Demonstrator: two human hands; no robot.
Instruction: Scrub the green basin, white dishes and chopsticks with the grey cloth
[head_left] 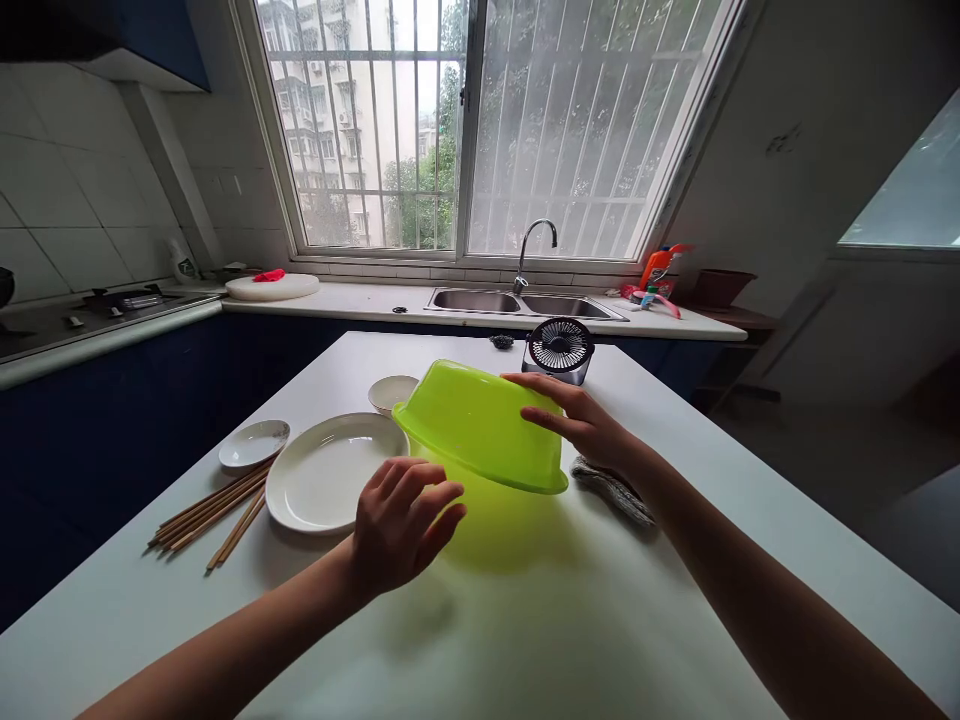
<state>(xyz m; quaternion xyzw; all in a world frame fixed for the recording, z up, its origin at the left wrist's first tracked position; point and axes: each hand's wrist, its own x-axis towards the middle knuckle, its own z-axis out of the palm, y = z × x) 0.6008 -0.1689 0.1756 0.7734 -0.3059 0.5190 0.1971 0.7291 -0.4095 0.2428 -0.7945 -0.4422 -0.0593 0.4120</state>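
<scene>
– Forearms (255,640) nearest the lens, both bare, reaching over the white tabletop (600,640). Hands?
– Right hand (589,420): thumb and fingers spread apart, gripping the lime-green plastic basin (480,425) at its right end. Left hand (409,520): fingers loosely curled, nothing visible in its grasp, just beside the basin's near rim. Can't confirm contact there.
– Basin pose?
– Just ahead of and between the hands. Mouth down, tilted, rim sloping down toward the right hand's side. Green cast on the tabletop below it.
– Off the left hand?
– Large white plate (322,475) just past it, partly covered by it. Farther left: wooden chopsticks (217,510), small white dish (253,443). Small bowl (388,393) ahead, partly behind the basin.
– Off the right?
– Grey cloth (615,490) by the wrist. Black fan (560,348) beyond the hand, dark scouring pad (502,342) left of that.
– Farther out?
– Double-bowl steel sink (480,299) with gooseneck faucet (536,235), beyond both hands. Round cutting board (289,288) ahead-left, red cloth (270,275) on top.
</scene>
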